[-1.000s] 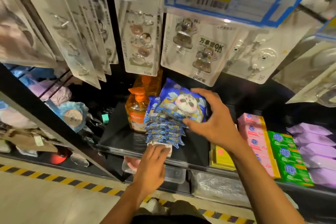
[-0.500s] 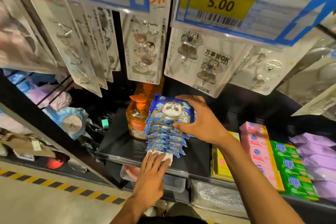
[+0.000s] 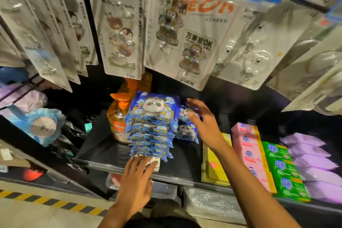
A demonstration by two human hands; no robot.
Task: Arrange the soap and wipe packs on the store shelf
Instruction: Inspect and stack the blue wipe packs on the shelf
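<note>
A row of several blue panda wipe packs [image 3: 150, 128] stands overlapped on the black shelf [image 3: 103, 150], the rearmost showing its panda face. My left hand [image 3: 137, 177] lies with straight fingers against the front of the row, on a white label. My right hand [image 3: 203, 122] hovers open, blurred, just right of the row, over more blue panda packs [image 3: 186, 131] lying beside it. Orange soap pump bottles [image 3: 118, 116] stand left of the row. Pink soap boxes [image 3: 248, 150], green soap boxes [image 3: 281, 168] and purple wipe packs [image 3: 312, 161] lie in rows at the right.
Carded hook packs [image 3: 179, 39] hang low over the shelf's back. A yellow box [image 3: 212, 165] lies between the black shelf and the pink boxes. Clear bins [image 3: 162, 189] sit below the shelf. Blue bagged items [image 3: 38, 124] hang at the left. Hazard-striped floor [image 3: 46, 202] lies below.
My right hand has let go of the panda pack it set at the back of the row and moved right, fingers spread. My left hand stays at the front. The camera has moved closer.
</note>
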